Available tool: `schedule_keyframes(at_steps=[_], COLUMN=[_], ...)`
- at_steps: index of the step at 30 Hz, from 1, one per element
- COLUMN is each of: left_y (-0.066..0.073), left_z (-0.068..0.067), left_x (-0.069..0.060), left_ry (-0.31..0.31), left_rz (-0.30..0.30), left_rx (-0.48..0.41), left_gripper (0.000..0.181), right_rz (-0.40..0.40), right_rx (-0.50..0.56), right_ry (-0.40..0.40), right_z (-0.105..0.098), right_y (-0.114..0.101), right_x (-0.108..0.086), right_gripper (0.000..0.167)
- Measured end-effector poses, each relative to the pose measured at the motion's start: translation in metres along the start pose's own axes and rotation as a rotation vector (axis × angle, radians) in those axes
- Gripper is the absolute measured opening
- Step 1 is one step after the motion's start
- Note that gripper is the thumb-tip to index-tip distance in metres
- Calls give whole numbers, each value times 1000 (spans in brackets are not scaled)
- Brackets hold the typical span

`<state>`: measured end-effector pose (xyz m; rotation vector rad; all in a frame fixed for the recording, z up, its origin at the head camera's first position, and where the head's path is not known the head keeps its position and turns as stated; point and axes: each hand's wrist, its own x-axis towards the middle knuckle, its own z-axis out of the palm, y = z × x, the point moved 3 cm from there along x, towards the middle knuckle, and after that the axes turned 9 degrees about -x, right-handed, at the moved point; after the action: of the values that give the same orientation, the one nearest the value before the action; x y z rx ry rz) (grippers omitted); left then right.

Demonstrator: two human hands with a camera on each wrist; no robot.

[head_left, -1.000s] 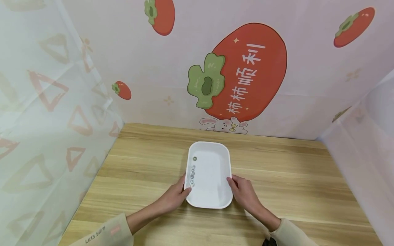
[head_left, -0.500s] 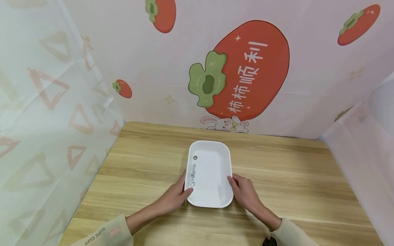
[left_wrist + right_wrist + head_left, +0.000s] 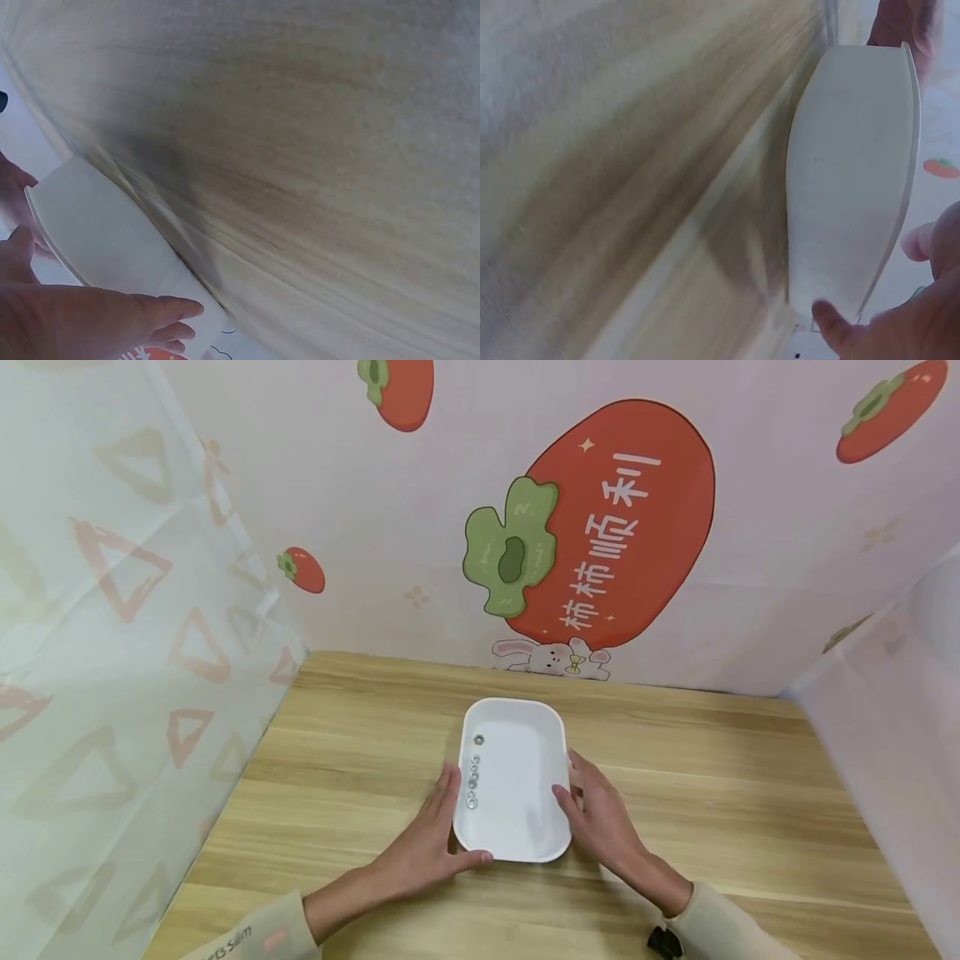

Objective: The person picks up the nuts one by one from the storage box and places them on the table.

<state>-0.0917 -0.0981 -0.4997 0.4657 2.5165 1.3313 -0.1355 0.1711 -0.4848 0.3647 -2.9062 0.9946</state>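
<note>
A white rectangular tray (image 3: 521, 777) with rounded corners lies on the wooden table. Along its left inner side is a line of several small metal rings (image 3: 473, 783), perhaps washers or nuts. Apart from them, farther back, sits a hex nut (image 3: 478, 739). My left hand (image 3: 420, 852) rests against the tray's left side with straight fingers, its thumb at the front left corner. At the right side, my right hand (image 3: 606, 822) has its fingers outside the wall and its thumb over the rim. Both wrist views show fingers along the tray's outer wall.
The wooden table (image 3: 360, 752) stretches to both sides of the tray. A printed cloth backdrop (image 3: 375, 527) rises behind it, with more cloth to the left and right. Something black (image 3: 664, 942) sits at the right cuff.
My left hand has loosened, its fingers straightening along the side and its thumb shifting to the front corner. The right fingers have straightened forward. The view has shifted slightly.
</note>
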Motion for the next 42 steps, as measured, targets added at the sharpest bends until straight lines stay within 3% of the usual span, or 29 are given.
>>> schedule_keyframes(at_steps=[6,12,16,20,29,35,42], left_y=[1,1,2,3,4,4,5], left_z=[1,3,4,4,6,9,9], left_x=[-1,-1,-1,-2,-3,-2,-2], left_ry=[1,9,14,19,15,18,23], left_rz=[21,66,82,83,74,74,55], left_rx=[87,176,214,228,274,317,357], left_gripper=[128,128,128,128,126,124,121], right_rz=[-282,-422,-478,-476,-376,-329,-306], right_rx=[-278,-406,-434,-418,-313,-299,-353], right_ry=[124,-5,-95,-158,-296,-338,-341], right_z=[-13,-18,-14,-7,13,28,40], right_y=[-13,-29,-42,-51,-63,-68,-75], right_x=[4,12,19,24,38,45,49], right_gripper=[66,59,49,43,32,29,27])
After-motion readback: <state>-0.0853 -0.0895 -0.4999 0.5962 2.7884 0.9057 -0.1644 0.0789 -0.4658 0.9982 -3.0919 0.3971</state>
